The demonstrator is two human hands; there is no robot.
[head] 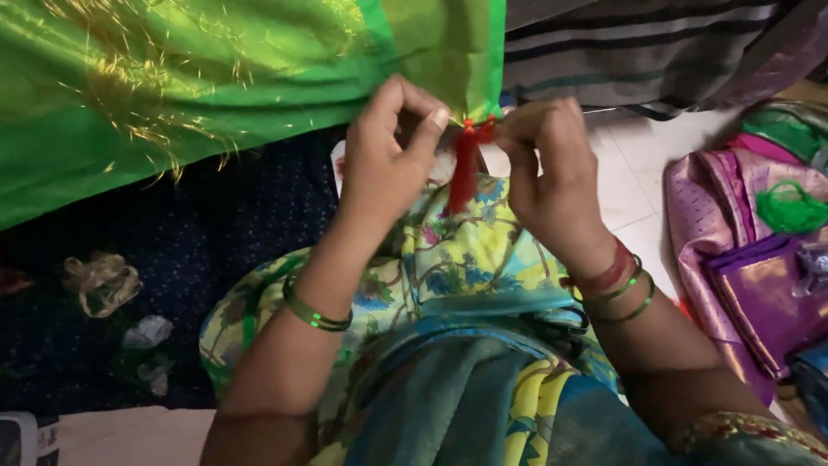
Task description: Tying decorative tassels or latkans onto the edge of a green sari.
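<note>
Head view, left hand (384, 160) and right hand (552, 168) each in a pinching grip on red tassel (464, 168), knot hidden at green cloth (216, 78) edge

Background clutter, pretty messy tbh

Folded purple fabric (749, 285) piled at the right, with a loose bundle of green thread (789, 207) sitting on top. Striped grey cloth (647, 52) across the far right. Dark blue dotted mat (216, 233) on the left, littered with crumpled scraps (103, 280). White tiled floor (630, 181) between.
</note>
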